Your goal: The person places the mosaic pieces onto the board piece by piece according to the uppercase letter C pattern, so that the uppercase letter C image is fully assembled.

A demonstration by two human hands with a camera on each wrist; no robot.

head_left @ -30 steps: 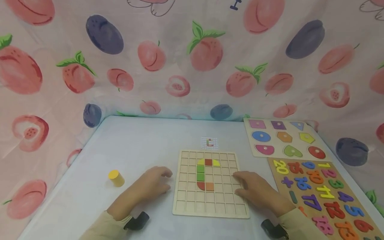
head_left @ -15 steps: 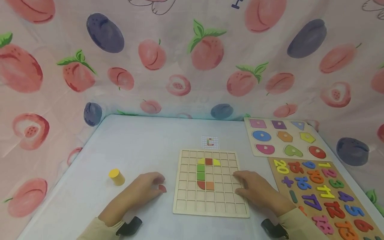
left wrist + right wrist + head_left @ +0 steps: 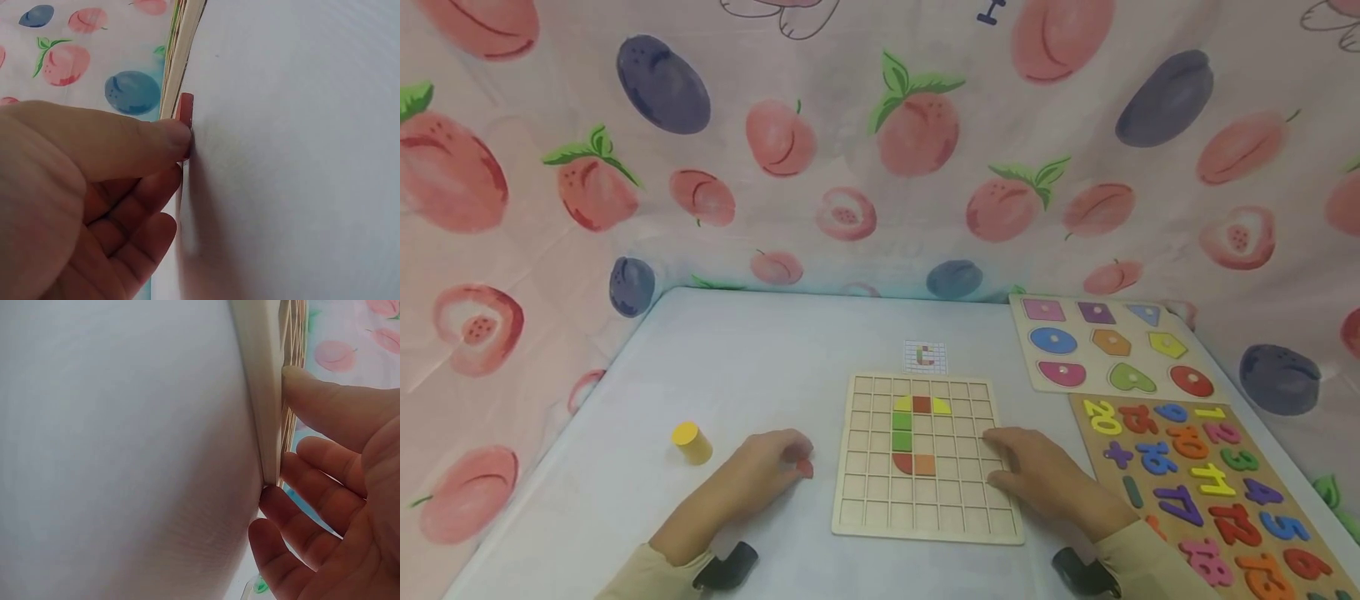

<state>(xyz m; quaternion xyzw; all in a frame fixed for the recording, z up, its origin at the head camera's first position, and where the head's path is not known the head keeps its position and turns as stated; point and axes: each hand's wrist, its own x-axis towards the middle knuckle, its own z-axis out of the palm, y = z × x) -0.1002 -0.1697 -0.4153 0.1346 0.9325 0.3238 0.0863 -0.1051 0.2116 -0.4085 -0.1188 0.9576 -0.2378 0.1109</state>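
Note:
My left hand (image 3: 763,467) is low over the white table, left of the wooden grid board (image 3: 865,508). It pinches a small red tile (image 3: 805,468) between thumb and fingers. The left wrist view shows the red tile (image 3: 186,106) edge-on, partly hidden by the thumb. My right hand (image 3: 1037,471) rests at the grid board's right edge, thumb and fingertips touching it; the right wrist view shows the fingers (image 3: 319,481) loosely bent. On the grid sit yellow rounded tiles (image 3: 941,406), a dark red square (image 3: 922,405), green squares (image 3: 902,421), a red rounded tile (image 3: 903,463) and an orange square (image 3: 925,465).
A small printed pattern card (image 3: 925,357) lies behind the grid board. A yellow cylinder (image 3: 692,443) stands left of my left hand. At the right lie a shape puzzle (image 3: 1026,367) and a number puzzle (image 3: 1086,429). A fruit-print cloth (image 3: 850,108) hangs behind the table.
My left hand has drawn back left from beside the grid board. A red tile came into sight at its thumb and now sits between its fingers. My right hand has stayed put.

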